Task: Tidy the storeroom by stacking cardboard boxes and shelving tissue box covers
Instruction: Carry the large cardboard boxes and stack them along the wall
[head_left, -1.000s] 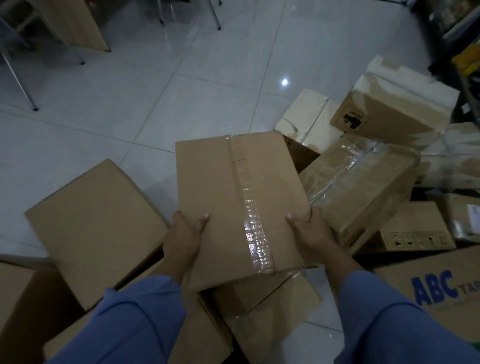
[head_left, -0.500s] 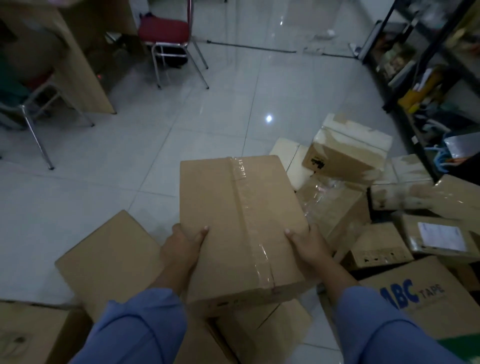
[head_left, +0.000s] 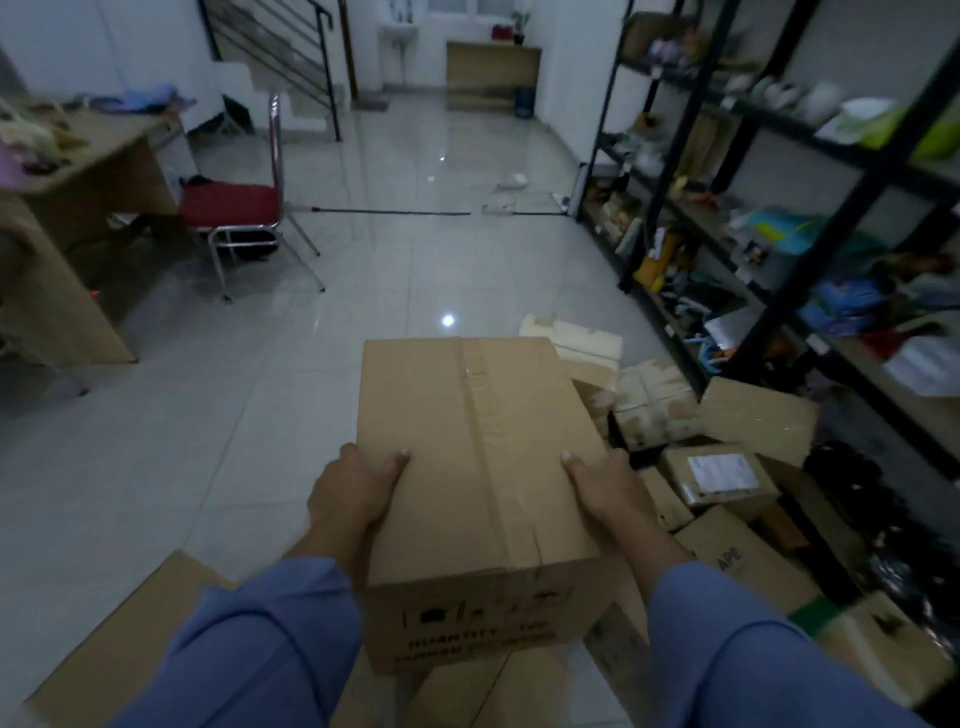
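I hold a taped brown cardboard box (head_left: 478, 467) in front of me, raised above the floor. My left hand (head_left: 353, 493) grips its left side with the thumb on top. My right hand (head_left: 602, 493) grips its right side the same way. Printed marks show on the box's near face. Several more cardboard boxes (head_left: 727, 478) lie scattered on the floor to the right and below. A flat brown box (head_left: 119, 649) lies at lower left.
A black metal shelf rack (head_left: 779, 218) full of mixed goods runs along the right wall. A red chair (head_left: 234, 208) and a wooden desk (head_left: 78, 208) stand at left. Grey tiled floor (head_left: 363, 260) stretches ahead to stairs and a far counter.
The box has come up with both hands still on its sides. My view has tilted upward, so the shelves, chair and far wall now show.
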